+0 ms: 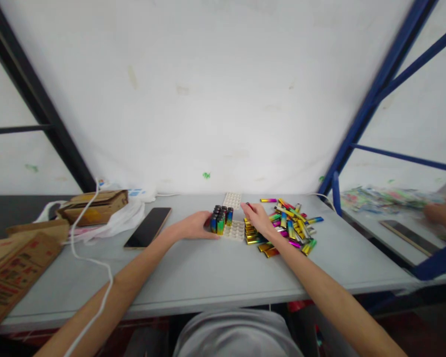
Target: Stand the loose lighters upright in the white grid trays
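Shiny multicoloured lighters [219, 220] with dark tops stand upright in the left part of a white tray with holes [235, 231]. My left hand [199, 225] curls around the tray's left end, against the standing lighters. My right hand [257, 218] is closed in a pinch just right of them, above the tray's right side. A dark tip of a lighter [249, 204] shows at its fingertips; the rest is hidden by the hand. Beside and partly behind my right hand lies a loose pile of lighters [290, 228] in gold, blue, green and purple.
Another white holed tray [233, 200] lies by the wall. A dark phone [148, 228] rests left of my left hand. Cardboard boxes [96, 206], a plastic bag [115, 223] and a white cable [74, 243] occupy the left. Beyond the blue frame [360, 119], another person's hand [444, 218] shows.
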Tool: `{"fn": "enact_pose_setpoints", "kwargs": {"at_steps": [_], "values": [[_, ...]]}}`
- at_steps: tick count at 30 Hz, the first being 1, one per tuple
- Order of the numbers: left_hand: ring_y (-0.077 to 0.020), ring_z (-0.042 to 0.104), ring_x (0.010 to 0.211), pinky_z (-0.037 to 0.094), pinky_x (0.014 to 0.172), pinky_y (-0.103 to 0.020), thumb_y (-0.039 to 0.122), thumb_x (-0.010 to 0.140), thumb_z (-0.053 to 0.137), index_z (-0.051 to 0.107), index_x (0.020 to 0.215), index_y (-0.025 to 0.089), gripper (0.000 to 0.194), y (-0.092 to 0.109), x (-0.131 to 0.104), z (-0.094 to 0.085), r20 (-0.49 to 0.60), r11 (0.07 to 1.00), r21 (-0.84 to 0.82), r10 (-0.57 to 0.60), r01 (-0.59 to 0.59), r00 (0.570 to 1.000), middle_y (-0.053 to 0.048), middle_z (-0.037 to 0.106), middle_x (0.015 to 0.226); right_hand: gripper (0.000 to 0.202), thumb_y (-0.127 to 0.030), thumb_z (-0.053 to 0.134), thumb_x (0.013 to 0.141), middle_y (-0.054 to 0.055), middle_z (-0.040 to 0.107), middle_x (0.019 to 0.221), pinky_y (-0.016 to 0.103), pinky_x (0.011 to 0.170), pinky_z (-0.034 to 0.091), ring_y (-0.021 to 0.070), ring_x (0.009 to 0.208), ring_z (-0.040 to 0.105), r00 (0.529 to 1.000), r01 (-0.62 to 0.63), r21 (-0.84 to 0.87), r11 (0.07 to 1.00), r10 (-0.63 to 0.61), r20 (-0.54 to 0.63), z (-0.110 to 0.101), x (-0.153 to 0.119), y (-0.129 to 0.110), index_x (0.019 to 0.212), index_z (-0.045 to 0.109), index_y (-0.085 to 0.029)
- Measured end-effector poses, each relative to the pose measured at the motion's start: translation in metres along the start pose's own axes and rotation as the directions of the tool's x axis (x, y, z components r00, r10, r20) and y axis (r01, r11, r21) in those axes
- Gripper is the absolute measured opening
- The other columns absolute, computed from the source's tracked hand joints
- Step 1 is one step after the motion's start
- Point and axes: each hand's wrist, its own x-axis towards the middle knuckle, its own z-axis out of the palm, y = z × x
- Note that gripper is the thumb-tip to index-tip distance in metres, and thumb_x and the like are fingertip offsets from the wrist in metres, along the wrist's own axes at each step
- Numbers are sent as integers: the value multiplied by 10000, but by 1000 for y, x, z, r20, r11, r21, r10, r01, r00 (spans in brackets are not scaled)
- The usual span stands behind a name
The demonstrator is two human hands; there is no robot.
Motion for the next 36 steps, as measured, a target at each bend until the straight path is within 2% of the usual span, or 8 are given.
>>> {"fn": "enact_pose_setpoints", "kwargs": {"at_steps": [3, 6, 13, 18, 22, 28, 32, 36], "values": [[-263, 655, 870, 467, 741, -305, 643, 709, 750, 669, 1084, 175, 605, 0, 0, 0, 1, 1000, -2, 1, -1, 1000, -65, 727, 1003, 441, -530, 474, 891, -40, 336, 550, 271, 537, 249, 131, 571, 354, 998, 63, -154, 986, -67, -19, 2, -2, 1, 578, 378, -234], [-266, 652, 856, 457, 718, -306, 653, 707, 750, 669, 1060, 168, 605, -1, 1, 0, 0, 1000, 11, 4, -4, 1000, -67, 722, 974, 371, -468, 443, 880, -40, 364, 557, 269, 546, 249, 135, 575, 375, 996, 93, -167, 982, -94, 2, 5, -2, 2, 598, 410, -229], [-262, 647, 844, 456, 708, -305, 658, 710, 747, 661, 1068, 168, 613, -1, 1, 0, 13, 1000, 1, -6, 6, 1000, -70, 716, 973, 428, -526, 445, 958, -45, 399, 593, 271, 579, 288, 143, 604, 401, 991, 132, -186, 974, -132, 13, 10, -3, 0, 653, 416, -227], [-264, 647, 845, 456, 703, -302, 663, 715, 744, 658, 1066, 163, 617, -2, 0, 0, 10, 1000, -2, -1, 1, 1000, -72, 718, 965, 353, -489, 410, 1043, 1, 575, 787, 283, 696, 385, 172, 741, 523, 961, 275, -228, 934, -272, 47, 10, -7, -9, 860, 535, -214], [-255, 643, 813, 453, 685, -297, 658, 724, 738, 665, 1055, 161, 602, -2, 1, 0, 16, 1000, 7, 13, -13, 1000, -66, 717, 933, 417, -500, 418, 1053, 42, 605, 836, 304, 800, 428, 193, 842, 560, 916, 401, -304, 864, -386, 112, 8, -10, -16, 774, 536, -213], [-259, 656, 835, 465, 703, -296, 635, 717, 745, 677, 1064, 158, 594, -1, 1, 0, 10, 1000, 9, 17, -17, 1000, -67, 728, 967, 482, -524, 474, 1041, -10, 579, 635, 265, 619, 351, 142, 596, 491, 926, 371, -347, 861, -316, 205, 8, -12, -15, 694, 540, -198], [-263, 659, 830, 465, 695, -300, 648, 711, 747, 679, 1062, 158, 607, -2, 1, 0, 2, 1000, 11, 12, -12, 1000, -70, 728, 959, 470, -500, 527, 1031, 11, 641, 670, 256, 635, 356, 144, 615, 527, 921, 390, -389, 834, -350, 174, 8, -11, -11, 685, 565, -184], [-269, 663, 848, 459, 693, -299, 665, 709, 748, 679, 1052, 161, 614, -2, 1, 1, -3, 1000, 13, 3, -3, 1000, -75, 730, 962, 340, -415, 581, 1030, 33, 697, 728, 254, 638, 352, 160, 649, 583, 891, 444, -445, 778, -329, 314, 7, -9, -10, 797, 641, -174]]}}
